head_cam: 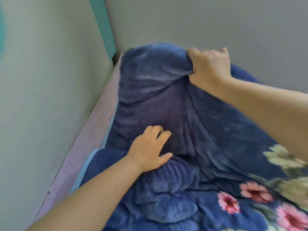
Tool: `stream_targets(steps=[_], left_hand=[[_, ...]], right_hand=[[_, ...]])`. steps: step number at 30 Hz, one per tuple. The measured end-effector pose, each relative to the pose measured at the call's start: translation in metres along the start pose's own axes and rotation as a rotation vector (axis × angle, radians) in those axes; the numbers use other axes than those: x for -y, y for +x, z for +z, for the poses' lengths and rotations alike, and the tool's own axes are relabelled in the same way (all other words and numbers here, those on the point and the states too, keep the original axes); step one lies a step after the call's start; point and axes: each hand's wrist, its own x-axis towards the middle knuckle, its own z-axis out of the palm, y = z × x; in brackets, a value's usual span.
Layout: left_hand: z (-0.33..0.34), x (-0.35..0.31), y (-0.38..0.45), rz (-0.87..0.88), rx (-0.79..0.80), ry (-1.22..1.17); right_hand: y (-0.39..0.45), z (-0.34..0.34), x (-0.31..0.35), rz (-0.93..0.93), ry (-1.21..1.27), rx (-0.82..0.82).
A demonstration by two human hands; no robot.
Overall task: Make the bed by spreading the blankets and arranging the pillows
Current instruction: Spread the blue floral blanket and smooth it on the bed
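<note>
A dark blue plush blanket (pixel 158 100) with pink and cream flowers covers the bed, bunched up toward the far corner. My right hand (pixel 210 65) is shut on a fold of the blanket's far edge and holds it raised near the back wall. Lower down, my left hand (pixel 150 150) lies on the blanket with its fingers spread, pressing on the cloth and holding nothing. A lump under the raised cloth may be a pillow, but it is hidden.
A pale pink mattress edge (pixel 93 135) runs along the grey left wall (pixel 50 97). A grey back wall (pixel 216 22) meets it at a teal strip (pixel 103 25) in the corner. A light blue sheet edge (pixel 86 167) shows beside the blanket.
</note>
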Motion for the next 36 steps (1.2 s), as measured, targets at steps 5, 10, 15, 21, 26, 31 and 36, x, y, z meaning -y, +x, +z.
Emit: stream_targets(steps=[5,10,15,21,26,31,36], left_hand=[[-0.021,-0.021,0.081,-0.369,0.473,0.161],[0.041,0.01,0.102,-0.741,0.568,0.179],[0.08,0.042,0.097,-0.729,0.29,0.103],[0.09,0.047,0.105,-0.728,0.247,0.113],[0.092,0.047,0.104,-0.743,0.249,0.139],[0.092,0.047,0.107,-0.742,0.236,0.145],[0.094,0.049,0.106,-0.73,0.228,0.163]], right_hand=[[0.065,-0.051,-0.039,0.195,0.087,-0.27],[0.071,0.047,-0.037,0.162,0.087,0.079],[0.008,0.186,-0.031,0.084,0.114,0.453],[-0.007,0.234,-0.03,0.147,0.231,0.302],[-0.014,0.231,-0.025,0.149,0.279,0.303],[-0.106,0.217,-0.001,0.192,0.237,0.167],[-0.161,0.22,0.007,0.046,0.183,0.264]])
